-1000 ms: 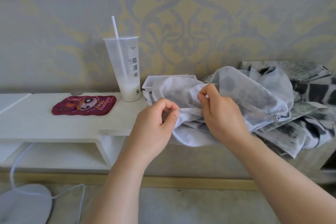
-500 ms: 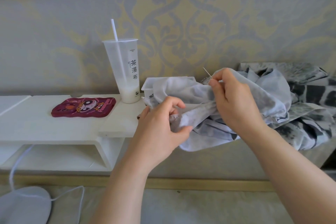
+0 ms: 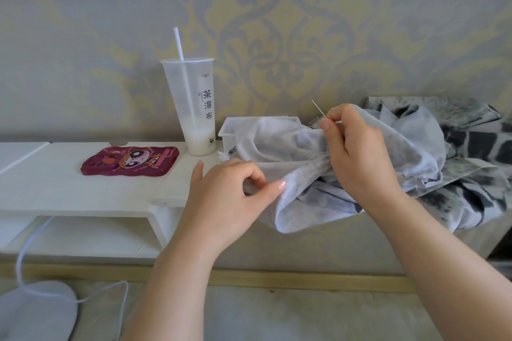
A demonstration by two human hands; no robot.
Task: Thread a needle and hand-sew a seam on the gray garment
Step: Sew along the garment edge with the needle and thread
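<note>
Gray garment [image 3: 291,144]: bunched between both hands, lower fold hanging free; likely fault, a puckered seam if the pull runs hard against slack cloth. Left hand [image 3: 230,202]: thumb and forefinger pinched on a fold at the cloth's low left edge; likely fault, the fold slipping out and tension lost. Right hand [image 3: 357,152]: fingers closed on the needle, above and right of that fold, resting against the cloth. Needle [image 3: 318,109]: tip slanting up-left, clear of cloth; thread too fine to make out, might slip the eye.
</note>
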